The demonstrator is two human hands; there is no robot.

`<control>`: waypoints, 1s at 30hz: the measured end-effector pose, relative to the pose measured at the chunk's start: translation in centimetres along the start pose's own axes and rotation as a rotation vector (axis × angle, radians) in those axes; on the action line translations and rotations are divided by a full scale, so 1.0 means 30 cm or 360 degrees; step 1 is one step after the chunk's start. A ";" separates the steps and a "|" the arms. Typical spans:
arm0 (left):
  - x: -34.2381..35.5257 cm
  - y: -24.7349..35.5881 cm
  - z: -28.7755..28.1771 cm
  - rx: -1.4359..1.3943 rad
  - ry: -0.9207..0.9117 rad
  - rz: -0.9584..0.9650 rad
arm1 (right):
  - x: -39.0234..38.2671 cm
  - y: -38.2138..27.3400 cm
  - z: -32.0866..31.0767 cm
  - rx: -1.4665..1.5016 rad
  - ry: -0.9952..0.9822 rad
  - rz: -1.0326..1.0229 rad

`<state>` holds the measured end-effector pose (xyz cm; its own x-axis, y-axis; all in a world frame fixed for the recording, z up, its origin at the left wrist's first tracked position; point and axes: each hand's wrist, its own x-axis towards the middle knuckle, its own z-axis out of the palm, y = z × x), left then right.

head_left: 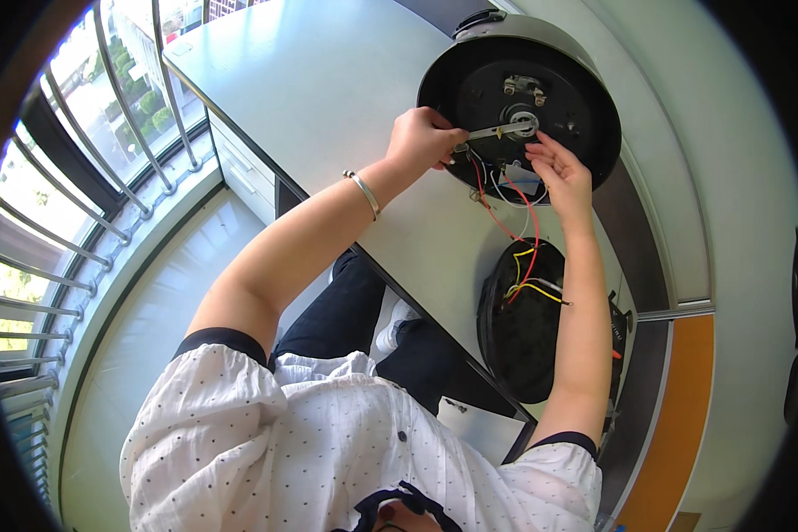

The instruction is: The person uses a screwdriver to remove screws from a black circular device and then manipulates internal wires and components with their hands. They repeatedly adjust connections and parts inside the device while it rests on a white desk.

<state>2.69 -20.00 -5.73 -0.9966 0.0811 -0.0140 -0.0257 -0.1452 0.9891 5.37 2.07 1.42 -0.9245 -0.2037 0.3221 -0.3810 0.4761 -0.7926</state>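
Note:
An upturned round appliance housing (pixel 579 75), dark inside with a grey outer wall, rests on the table and looks like a rice cooker body. My left hand (pixel 419 140) pinches one end of a thin flat metal strip (pixel 496 132). The strip's other end lies over the round metal piece (pixel 525 118) in the housing's middle. Close by, my right hand (pixel 562 175) has its fingers apart, the index fingertip at the edge of that round piece. Red and white wires (pixel 535 215) hang from the housing to a black oval base cover (pixel 523 332), where yellow wires also show.
The pale table (pixel 328 84) runs along a wall with an orange panel (pixel 678 412). Dark tools (pixel 618 328) lie beyond my right forearm. White drawers (pixel 244 173) stand under the table's left end, near a barred window (pixel 84 160).

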 end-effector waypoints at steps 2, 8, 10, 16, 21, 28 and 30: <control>-0.012 0.005 0.000 0.0151 0.0029 0.0008 | 0.001 0.001 -0.006 -0.0012 -0.0026 0.0002; -0.057 0.018 0.012 0.1199 0.0380 0.0488 | -0.002 0.015 -0.013 0.0021 -0.0020 -0.0010; -0.060 0.023 0.009 0.1251 0.0466 0.0426 | -0.002 0.008 -0.002 0.0035 0.0018 -0.0007; -0.078 0.033 0.009 0.1024 0.0643 0.0379 | -0.004 0.013 0.000 0.0064 0.0042 -0.0013; -0.058 0.024 0.013 0.0714 0.0611 0.0220 | -0.011 0.008 0.004 0.0060 0.0043 -0.0024; -0.005 -0.008 -0.016 0.0298 0.0328 0.0183 | -0.011 0.013 0.004 0.0047 0.0062 -0.0031; -0.002 -0.009 -0.018 0.0266 0.0323 0.0184 | -0.011 0.015 0.000 0.0032 0.0059 -0.0017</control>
<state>2.72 -20.51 -6.09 -0.9879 -0.1282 0.0876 0.0851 0.0242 0.9961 5.50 2.35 0.95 -0.9203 -0.1763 0.3492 -0.3908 0.4565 -0.7993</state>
